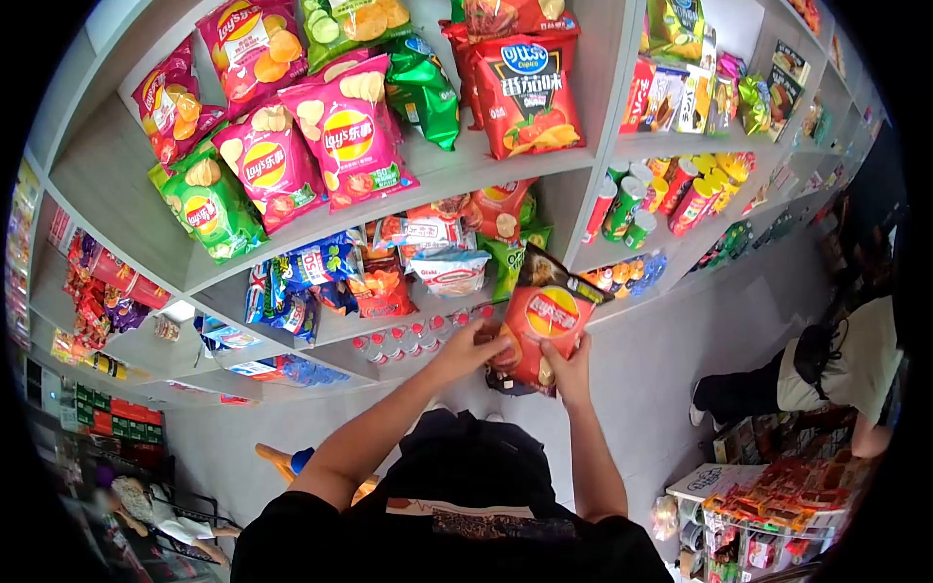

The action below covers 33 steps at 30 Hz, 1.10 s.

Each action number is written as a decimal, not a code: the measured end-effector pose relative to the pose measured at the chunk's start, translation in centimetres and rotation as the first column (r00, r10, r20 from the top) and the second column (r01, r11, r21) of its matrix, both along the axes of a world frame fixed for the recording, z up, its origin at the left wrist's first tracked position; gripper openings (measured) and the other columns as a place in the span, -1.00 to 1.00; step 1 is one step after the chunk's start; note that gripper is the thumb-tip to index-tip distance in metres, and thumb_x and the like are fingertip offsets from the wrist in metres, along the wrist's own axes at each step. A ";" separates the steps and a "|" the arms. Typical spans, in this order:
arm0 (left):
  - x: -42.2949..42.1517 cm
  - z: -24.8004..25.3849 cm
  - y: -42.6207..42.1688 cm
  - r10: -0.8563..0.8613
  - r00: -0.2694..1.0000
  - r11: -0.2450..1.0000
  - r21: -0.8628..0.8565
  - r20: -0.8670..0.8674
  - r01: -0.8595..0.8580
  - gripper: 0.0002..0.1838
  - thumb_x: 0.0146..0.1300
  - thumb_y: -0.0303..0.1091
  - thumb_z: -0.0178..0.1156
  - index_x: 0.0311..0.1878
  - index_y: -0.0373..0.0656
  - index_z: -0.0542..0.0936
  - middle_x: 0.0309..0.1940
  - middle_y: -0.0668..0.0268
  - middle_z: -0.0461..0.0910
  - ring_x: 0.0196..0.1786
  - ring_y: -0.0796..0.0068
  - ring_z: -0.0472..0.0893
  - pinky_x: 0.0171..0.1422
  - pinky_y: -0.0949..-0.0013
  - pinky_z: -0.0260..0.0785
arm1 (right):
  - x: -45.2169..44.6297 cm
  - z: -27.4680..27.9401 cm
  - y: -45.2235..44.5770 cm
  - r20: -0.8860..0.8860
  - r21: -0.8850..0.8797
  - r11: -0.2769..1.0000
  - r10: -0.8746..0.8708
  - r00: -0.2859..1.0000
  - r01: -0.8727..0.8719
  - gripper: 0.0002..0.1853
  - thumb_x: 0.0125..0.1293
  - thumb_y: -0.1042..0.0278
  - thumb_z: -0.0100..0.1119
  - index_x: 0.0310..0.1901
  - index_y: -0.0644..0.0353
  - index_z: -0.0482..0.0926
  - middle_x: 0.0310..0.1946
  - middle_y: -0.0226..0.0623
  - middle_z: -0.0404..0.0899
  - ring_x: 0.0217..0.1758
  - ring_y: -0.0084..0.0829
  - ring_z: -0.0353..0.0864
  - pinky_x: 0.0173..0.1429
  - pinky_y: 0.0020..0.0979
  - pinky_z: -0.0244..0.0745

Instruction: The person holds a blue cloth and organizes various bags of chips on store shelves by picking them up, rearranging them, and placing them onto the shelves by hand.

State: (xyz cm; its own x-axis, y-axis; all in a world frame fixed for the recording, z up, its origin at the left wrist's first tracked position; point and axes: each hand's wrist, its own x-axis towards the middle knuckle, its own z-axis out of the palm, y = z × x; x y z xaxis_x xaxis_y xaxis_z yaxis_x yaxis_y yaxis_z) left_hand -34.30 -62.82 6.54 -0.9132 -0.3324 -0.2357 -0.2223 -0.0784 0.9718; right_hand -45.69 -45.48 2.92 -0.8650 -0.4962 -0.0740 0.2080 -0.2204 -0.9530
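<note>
A red Lay's chip bag (546, 325) is held up in front of the shelves, tilted slightly. My left hand (469, 350) grips its lower left edge with the fingers bent. My right hand (567, 367) holds its lower right side, the thumb lying across the front. Behind the bag's top edge shows a dark packet (541, 266); whether my fingers also hold it is hidden. Close beyond, on the lower shelf, are a green chip bag (508, 260) and a white-and-blue snack bag (449, 272).
Pink Lay's bags (351, 133) and a red tomato chip bag (530, 94) stand on the upper shelf (466, 178). Chip canisters (624, 208) are to the right. A person (826, 364) is at the right near a snack display (777, 500); another person (155, 510) is lower left.
</note>
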 end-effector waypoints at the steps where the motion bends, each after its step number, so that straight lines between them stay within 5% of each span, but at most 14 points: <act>1: 0.2 -0.4 -0.4 0.034 0.999 0.999 0.009 -0.009 -0.034 -0.55 0.33 -0.23 0.23 0.14 -0.31 0.40 0.00 0.21 0.54 0.05 0.44 0.57 0.13 0.36 0.46 | -0.3 -0.7 -0.8 0.006 -0.011 1.000 0.017 1.000 -0.017 -0.41 0.20 0.47 0.35 0.10 0.27 0.13 0.03 -0.06 0.48 0.06 -0.36 0.55 0.13 -0.35 0.52; 6: 1.6 -1.0 -1.5 0.136 0.988 0.951 0.269 0.075 -0.152 -0.49 0.34 -0.25 0.22 0.22 -0.33 0.33 0.08 0.18 0.49 0.08 0.44 0.57 0.11 0.34 0.50 | 0.1 -1.2 -3.0 0.021 -0.030 0.999 0.044 0.999 -0.043 -0.35 0.17 0.42 0.40 0.12 0.29 0.12 0.02 -0.04 0.50 0.07 -0.37 0.55 0.11 -0.37 0.53; 9: 2.7 0.4 -1.4 -0.033 0.987 0.965 0.262 0.155 -0.009 -0.47 0.31 -0.25 0.25 0.21 -0.34 0.34 0.06 0.18 0.52 0.06 0.42 0.59 0.11 0.34 0.51 | 0.9 -2.2 -3.1 0.018 -0.032 0.998 0.060 0.998 -0.060 -0.27 0.15 0.38 0.43 0.17 0.30 0.09 0.02 -0.06 0.51 0.04 -0.38 0.57 0.09 -0.39 0.53; 16: 3.7 -2.2 -1.7 -0.037 0.988 0.968 0.249 0.151 -0.002 -0.47 0.27 -0.24 0.29 0.18 -0.38 0.38 -0.02 0.17 0.57 -0.05 0.42 0.65 0.04 0.42 0.53 | 1.5 -2.8 -2.1 0.185 -0.212 0.954 0.251 0.950 -0.211 -0.26 0.23 0.40 0.34 0.34 0.18 0.10 0.12 -0.24 0.45 0.18 -0.43 0.45 0.26 -0.35 0.39; 19: 2.7 -2.1 -1.5 -0.135 0.985 0.955 0.278 0.107 0.101 -0.53 0.38 -0.21 0.15 0.21 -0.30 0.36 -0.01 0.22 0.56 0.01 0.37 0.60 0.11 0.31 0.49 | 0.2 -2.0 0.4 0.170 -0.146 0.985 0.121 0.978 -0.096 -0.30 0.24 0.36 0.33 0.33 0.18 0.16 0.10 -0.22 0.48 0.14 -0.42 0.49 0.21 -0.35 0.45; 21: 1.9 -1.4 -1.6 -0.188 0.976 0.951 0.270 0.113 0.152 -0.60 0.44 -0.16 0.06 0.19 -0.22 0.40 0.02 0.25 0.55 0.02 0.39 0.57 0.12 0.31 0.45 | -1.8 -1.9 2.4 0.331 -0.126 0.973 -0.142 0.933 0.193 -0.37 0.27 0.29 0.31 0.28 0.23 0.23 0.08 -0.18 0.49 0.03 -0.38 0.58 0.05 -0.34 0.58; 25: -0.3 -1.3 -1.6 -0.281 0.947 0.949 0.195 0.155 0.249 -0.65 0.45 -0.16 0.04 0.13 -0.20 0.46 0.00 0.27 0.55 0.00 0.43 0.57 0.10 0.35 0.44 | -10.3 2.1 4.4 0.127 -0.173 0.876 -0.433 0.892 0.450 -0.48 0.31 0.21 0.26 0.19 0.24 0.29 0.04 -0.19 0.50 0.01 -0.41 0.58 0.04 -0.36 0.58; 28: -2.7 -0.6 -1.0 -0.346 0.923 0.933 0.166 0.170 0.319 -0.67 0.45 -0.17 0.03 0.12 -0.19 0.47 0.00 0.28 0.56 0.01 0.45 0.58 0.09 0.36 0.44 | -17.6 4.5 3.7 0.162 -0.135 0.890 -0.413 0.896 0.435 -0.40 0.32 0.13 0.24 0.26 0.19 0.22 0.01 -0.21 0.51 -0.06 -0.37 0.63 -0.23 -0.30 0.70; 33: -5.6 -1.3 1.4 -0.324 0.930 0.943 0.143 0.172 0.301 -0.69 0.45 -0.20 0.03 0.10 -0.18 0.47 -0.01 0.28 0.56 0.01 0.46 0.59 0.08 0.37 0.44 | -27.4 6.0 -0.5 0.252 -0.148 0.946 -0.244 0.936 0.287 -0.42 0.30 0.16 0.25 0.20 0.31 0.27 0.01 -0.11 0.52 -0.08 -0.28 0.66 -0.12 -0.20 0.68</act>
State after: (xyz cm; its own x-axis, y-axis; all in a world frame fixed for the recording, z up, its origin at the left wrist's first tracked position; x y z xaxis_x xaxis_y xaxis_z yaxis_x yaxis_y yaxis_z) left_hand -39.88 -61.40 5.22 -0.9007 0.0013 -0.4344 -0.4331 -0.0812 0.8977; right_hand -73.08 -45.94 8.91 -0.9374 -0.2738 -0.2152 0.3242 -0.4604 -0.8264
